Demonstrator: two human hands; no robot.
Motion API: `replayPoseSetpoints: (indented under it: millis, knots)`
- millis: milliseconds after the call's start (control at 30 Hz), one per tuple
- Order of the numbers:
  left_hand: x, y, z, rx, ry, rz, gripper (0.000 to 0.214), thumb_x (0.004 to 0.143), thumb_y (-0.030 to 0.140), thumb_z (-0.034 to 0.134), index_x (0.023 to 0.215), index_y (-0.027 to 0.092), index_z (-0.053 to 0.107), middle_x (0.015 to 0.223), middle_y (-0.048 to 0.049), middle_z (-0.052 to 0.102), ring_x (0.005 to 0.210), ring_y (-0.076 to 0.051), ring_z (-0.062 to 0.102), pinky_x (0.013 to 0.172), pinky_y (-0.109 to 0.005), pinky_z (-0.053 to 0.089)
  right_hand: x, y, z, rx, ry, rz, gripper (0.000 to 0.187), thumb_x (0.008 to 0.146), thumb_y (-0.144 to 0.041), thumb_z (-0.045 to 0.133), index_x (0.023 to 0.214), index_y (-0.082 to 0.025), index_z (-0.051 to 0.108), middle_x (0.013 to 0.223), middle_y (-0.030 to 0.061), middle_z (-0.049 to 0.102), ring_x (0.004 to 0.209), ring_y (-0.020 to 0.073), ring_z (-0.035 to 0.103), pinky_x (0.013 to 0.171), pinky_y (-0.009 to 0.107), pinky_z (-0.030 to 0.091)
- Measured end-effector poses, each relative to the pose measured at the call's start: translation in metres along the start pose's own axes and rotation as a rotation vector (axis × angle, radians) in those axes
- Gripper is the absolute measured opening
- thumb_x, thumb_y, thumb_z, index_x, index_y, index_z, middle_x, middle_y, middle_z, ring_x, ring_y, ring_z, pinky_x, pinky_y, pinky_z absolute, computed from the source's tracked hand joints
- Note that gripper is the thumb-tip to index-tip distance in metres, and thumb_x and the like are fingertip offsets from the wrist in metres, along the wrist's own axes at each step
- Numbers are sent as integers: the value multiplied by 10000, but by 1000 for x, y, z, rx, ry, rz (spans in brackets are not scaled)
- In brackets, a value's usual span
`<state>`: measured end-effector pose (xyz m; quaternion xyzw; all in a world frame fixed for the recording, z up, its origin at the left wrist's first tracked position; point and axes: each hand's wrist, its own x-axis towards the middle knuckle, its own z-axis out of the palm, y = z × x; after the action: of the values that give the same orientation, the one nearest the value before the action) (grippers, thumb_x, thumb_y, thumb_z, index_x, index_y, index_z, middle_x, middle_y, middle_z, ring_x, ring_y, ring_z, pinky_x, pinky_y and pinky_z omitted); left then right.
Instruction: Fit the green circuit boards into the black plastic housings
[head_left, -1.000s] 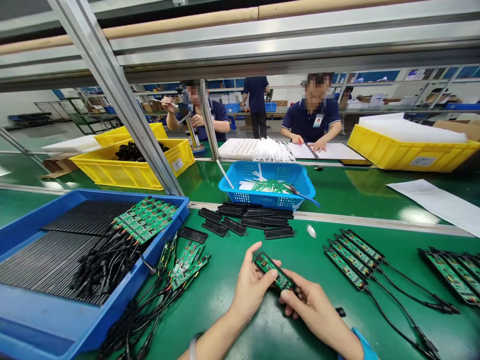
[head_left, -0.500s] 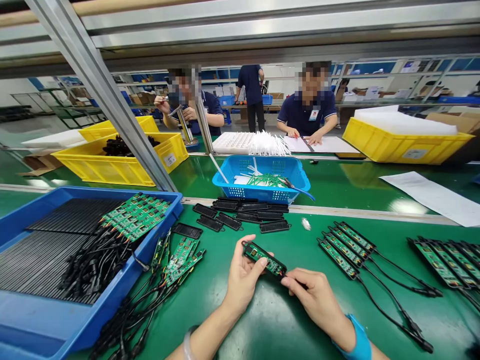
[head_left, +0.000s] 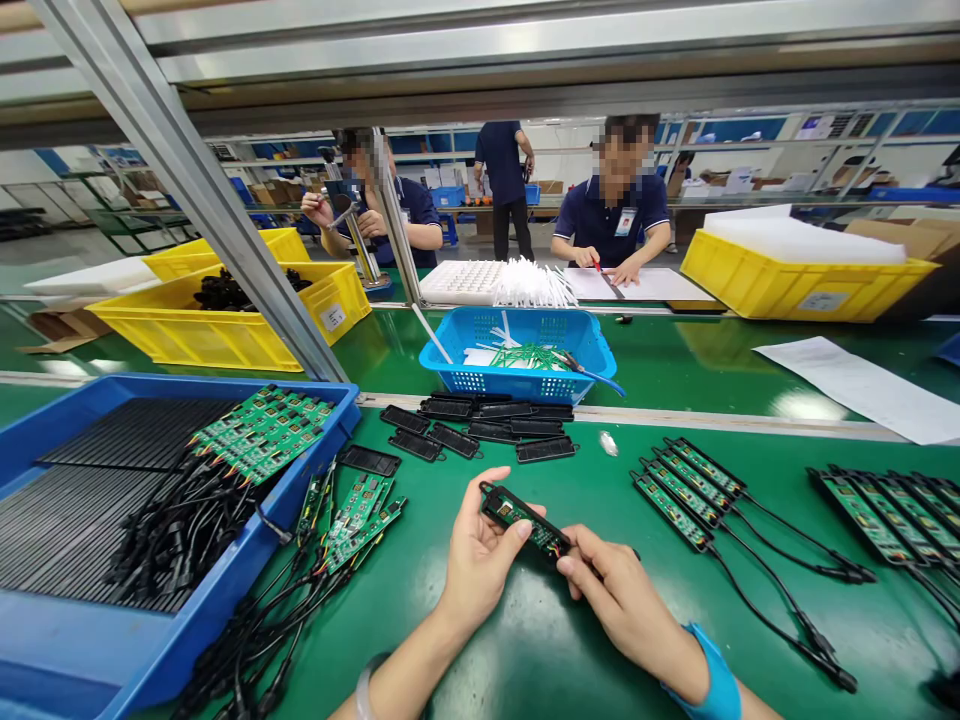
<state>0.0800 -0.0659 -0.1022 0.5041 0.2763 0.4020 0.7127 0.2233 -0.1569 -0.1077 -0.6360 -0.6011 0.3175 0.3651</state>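
Tilted above the green worktop is a slim black plastic housing (head_left: 490,491) with a green circuit board (head_left: 517,517) seated in it. My left hand (head_left: 478,560) is closed around its upper-left part, thumb on the board and fingers beneath. At the lower-right end, beside the small coloured wires, my right hand (head_left: 619,592) pinches the housing's cable end; the cable itself is mostly hidden behind the fingers. Beyond my hands lie several empty black housings (head_left: 491,430). To the right, housings fitted with boards (head_left: 686,490) rest in a row, black cables trailing.
At left, a blue tray (head_left: 90,665) holds black housings and cabled boards; more loose boards (head_left: 364,520) lie beside it. A blue basket (head_left: 517,383) of ties stands ahead, near yellow bins (head_left: 217,335). A metal post (head_left: 202,200) slants across the left. Co-workers sit opposite.
My right fingers have moved slightly up onto the end of the housing, covering more of it. My left hand keeps its hold. The whole view has shifted a little.
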Motion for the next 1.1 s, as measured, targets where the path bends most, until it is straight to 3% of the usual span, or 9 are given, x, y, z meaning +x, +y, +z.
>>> replayPoseSetpoints:
  millis: [133, 233, 367, 433, 533, 733, 900, 1100]
  knots:
    - [-2, -1, 1, -9, -20, 10, 508, 776, 253, 677, 1186, 220, 380, 875, -44, 703, 870, -179, 662, 831, -304, 490, 0, 0, 1, -39, 59, 13, 282, 948, -388, 343, 767, -223, 482, 550, -42, 488, 517, 137, 478, 530, 237, 341]
    - [0, 0, 0, -28, -17, -16, 542, 766, 245, 678, 1219, 215, 382, 883, -42, 697, 857, -163, 643, 804, -271, 482, 0, -2, 0, 15, 27, 35, 301, 942, -400, 369, 713, -224, 455, 526, -47, 499, 492, 126, 471, 506, 227, 334]
    - [5, 0, -3, -89, -39, -259, 558, 765, 245, 607, 1274, 191, 386, 793, -29, 676, 603, -117, 583, 523, -200, 452, -3, -8, -3, 35, -74, -4, 294, 889, -409, 508, 677, -206, 517, 565, -35, 549, 515, 114, 494, 496, 214, 350]
    - [6, -3, -4, -83, -103, -416, 563, 728, 226, 581, 1264, 179, 416, 702, -2, 643, 466, -89, 516, 399, -172, 380, -4, -7, -4, -21, -7, -55, 259, 887, -394, 524, 723, -202, 579, 621, -16, 577, 550, 122, 509, 518, 221, 378]
    - [5, -7, -3, 24, -269, -560, 601, 652, 159, 578, 1239, 172, 449, 671, 16, 620, 392, -64, 472, 322, -145, 336, -3, 0, -3, -135, 136, -161, 211, 926, -332, 470, 954, -206, 637, 744, 26, 622, 629, 146, 560, 579, 246, 436]
    - [1, -12, 0, 155, -415, -532, 589, 660, 127, 587, 1236, 166, 469, 611, 65, 522, 318, -19, 394, 275, -119, 318, -3, 13, 3, -418, 163, -339, 293, 958, -250, 402, 1146, -228, 626, 846, 61, 632, 725, 158, 604, 636, 265, 482]
    - [1, -15, -1, 182, -434, -544, 598, 673, 134, 587, 1249, 151, 427, 575, 93, 481, 298, -22, 412, 267, -111, 329, -3, 13, 0, -564, 184, -450, 276, 964, -229, 406, 1023, -204, 674, 779, 48, 655, 660, 142, 593, 594, 255, 457]
    - [1, -10, 1, 155, -437, -584, 562, 666, 144, 577, 1213, 148, 445, 567, 96, 479, 280, -22, 390, 257, -119, 335, -2, 15, -1, -496, 199, -468, 240, 952, -220, 435, 931, -214, 674, 767, 40, 668, 672, 144, 605, 612, 262, 452]
